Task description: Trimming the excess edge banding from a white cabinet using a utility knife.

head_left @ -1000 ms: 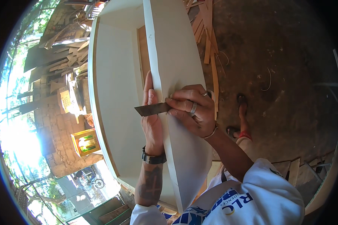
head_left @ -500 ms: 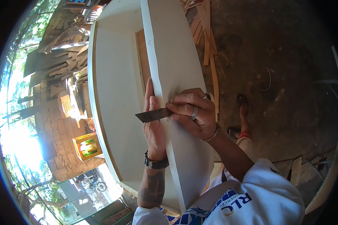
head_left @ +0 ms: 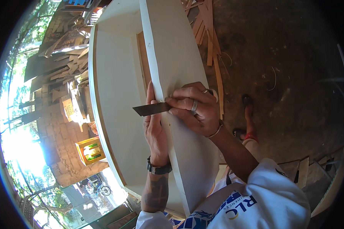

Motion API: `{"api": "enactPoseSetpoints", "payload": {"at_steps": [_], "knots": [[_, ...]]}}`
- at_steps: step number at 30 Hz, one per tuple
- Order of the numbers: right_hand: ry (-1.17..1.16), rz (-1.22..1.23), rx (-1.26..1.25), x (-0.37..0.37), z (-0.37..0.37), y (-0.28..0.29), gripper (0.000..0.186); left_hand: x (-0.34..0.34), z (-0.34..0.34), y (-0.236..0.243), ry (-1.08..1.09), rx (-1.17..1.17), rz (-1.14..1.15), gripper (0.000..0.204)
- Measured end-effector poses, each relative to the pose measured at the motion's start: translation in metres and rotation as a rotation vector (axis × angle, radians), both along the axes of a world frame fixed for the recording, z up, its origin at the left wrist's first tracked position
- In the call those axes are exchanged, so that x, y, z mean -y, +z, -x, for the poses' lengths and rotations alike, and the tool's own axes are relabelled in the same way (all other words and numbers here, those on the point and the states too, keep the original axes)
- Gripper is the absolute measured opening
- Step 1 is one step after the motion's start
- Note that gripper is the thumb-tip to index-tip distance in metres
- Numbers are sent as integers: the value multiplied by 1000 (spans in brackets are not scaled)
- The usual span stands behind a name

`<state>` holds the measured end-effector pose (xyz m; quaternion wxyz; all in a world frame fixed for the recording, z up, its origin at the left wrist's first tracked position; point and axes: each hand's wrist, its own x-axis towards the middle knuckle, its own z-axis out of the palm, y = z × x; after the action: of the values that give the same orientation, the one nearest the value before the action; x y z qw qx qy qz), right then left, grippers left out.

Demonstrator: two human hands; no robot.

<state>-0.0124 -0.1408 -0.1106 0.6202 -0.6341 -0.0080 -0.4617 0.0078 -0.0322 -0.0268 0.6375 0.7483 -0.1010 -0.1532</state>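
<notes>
Right hand point(head_left: 198, 108) and left hand point(head_left: 157, 139) meet at the long edge of a white panel point(head_left: 177, 57), one on either side of it. The person's right hand pinches a dark, flat blade point(head_left: 151, 110) between the thumb and bent fingers, its slanted end pointing left. The blade lies across the panel's edge and over part of the left hand; whether its underside touches the edge cannot be told from this angle. The left hand is stretched out along the inner side of the panel, fingers pointing to the far side, its palm partly out of sight. A dark watch point(head_left: 159, 168) circles the left wrist, and the right hand wears a broad silver ring point(head_left: 194, 107).

The panel forms the right side of a large white box point(head_left: 116, 76) that runs from near to far, with a strip of brown board point(head_left: 144, 57) showing inside it. Beyond the box to the left stands a yellow crate point(head_left: 80, 152) (something green shows within its frame), and farther off on that side lies a jumbled heap of wood scraps point(head_left: 67, 63). At the near left, a motorcycle point(head_left: 103, 190) stands in bright light. Long wood strips point(head_left: 211, 45) lie at the far right of the box, on a dark floor point(head_left: 302, 76), and a dark sandal point(head_left: 247, 100) shows nearer on the same floor.
</notes>
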Motion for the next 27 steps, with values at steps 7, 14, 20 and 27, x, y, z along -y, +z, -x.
{"api": "enactPoseSetpoints", "payload": {"at_steps": [7, 14, 20, 27], "knots": [[31, 11, 13, 0, 7, 0, 23, -2, -1, -4, 34, 30, -62, 56], [8, -8, 8, -5, 6, 0, 22, -2, -1, -2, 44, -8, -45, 55], [-5, -16, -4, -5, 1, 0, 23, -2, 1, 0, 21, -9, 17, 53], [23, 1, 21, 1, 1, 2, 22, -1, 1, 2, 35, -38, 32, 50]]}}
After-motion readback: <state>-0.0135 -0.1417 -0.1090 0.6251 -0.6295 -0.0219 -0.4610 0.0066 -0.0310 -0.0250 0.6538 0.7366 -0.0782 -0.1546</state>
